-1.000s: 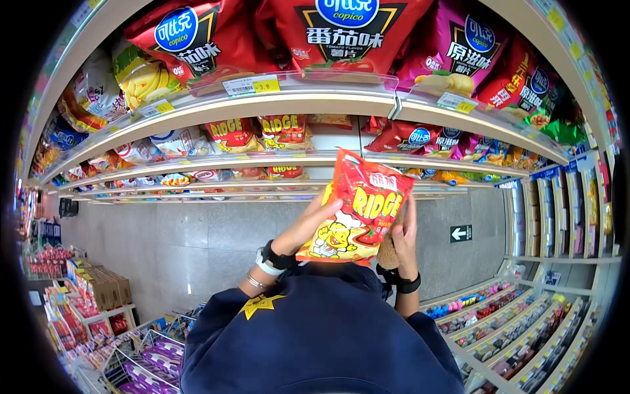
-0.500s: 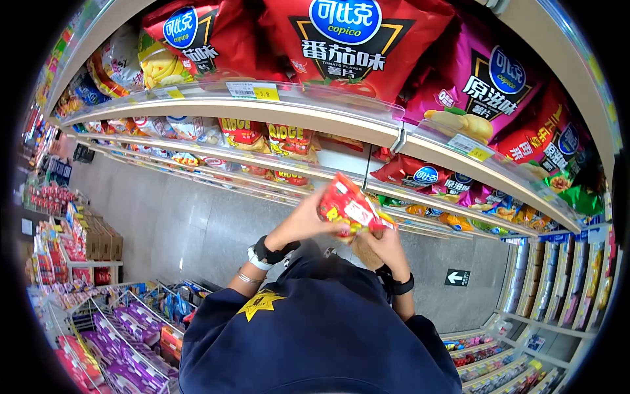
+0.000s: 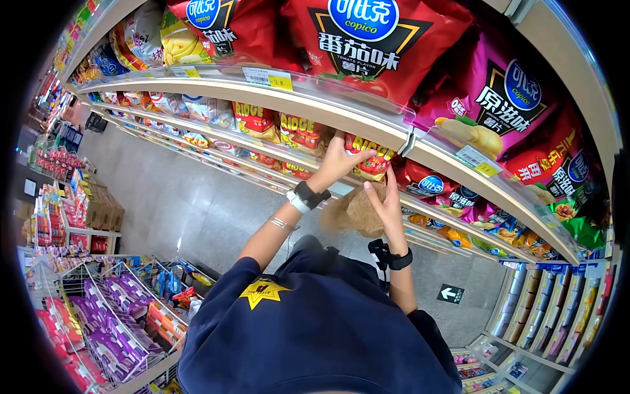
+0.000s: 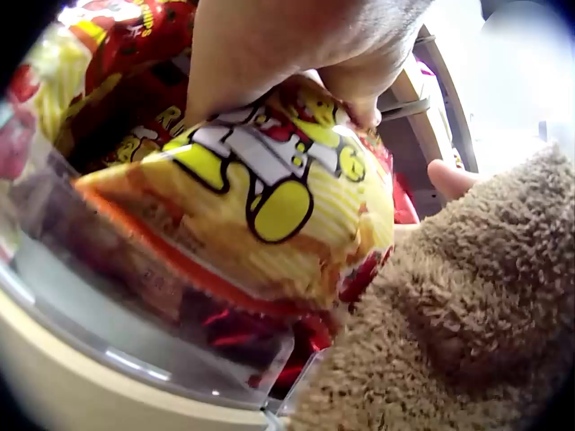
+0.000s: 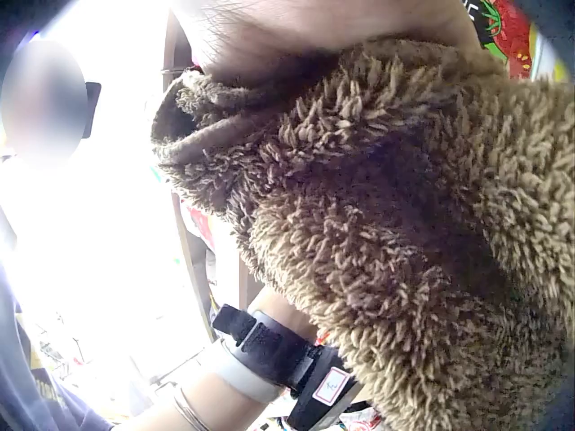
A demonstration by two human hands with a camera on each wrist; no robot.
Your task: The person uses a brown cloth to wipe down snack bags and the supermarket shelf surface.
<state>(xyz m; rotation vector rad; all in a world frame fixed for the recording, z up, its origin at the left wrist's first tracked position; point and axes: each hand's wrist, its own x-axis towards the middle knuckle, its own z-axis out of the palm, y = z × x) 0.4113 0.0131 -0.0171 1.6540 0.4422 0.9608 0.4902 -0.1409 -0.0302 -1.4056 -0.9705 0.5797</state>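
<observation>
In the head view my left hand [image 3: 338,164] grips a red and yellow RIDGE bag of potato chips [image 3: 371,161] in a gap on the second shelf. Its thumb lies across the bag's front. The left wrist view shows the chip bag [image 4: 269,193] from below, with the hand over its top and the bag's lower edge above a clear plastic shelf guard [image 4: 153,332]. My right hand [image 3: 388,210] is at the bag's right side, fingertips by its edge. It also holds a brown fluffy cloth [image 3: 361,211], which hangs large in the right wrist view.
More RIDGE bags [image 3: 300,133] stand left of the gap, and red copico bags [image 3: 420,178] to the right. Large copico bags [image 3: 374,46] fill the upper shelf, whose edge [image 3: 315,98] juts over the hands. A wire rack of purple packs [image 3: 111,315] stands behind at left.
The chip bag has gone from in front of my chest, tilting over on the way, up into the shelf gap. Both hands have moved forward with it, the cloth still at my right hand.
</observation>
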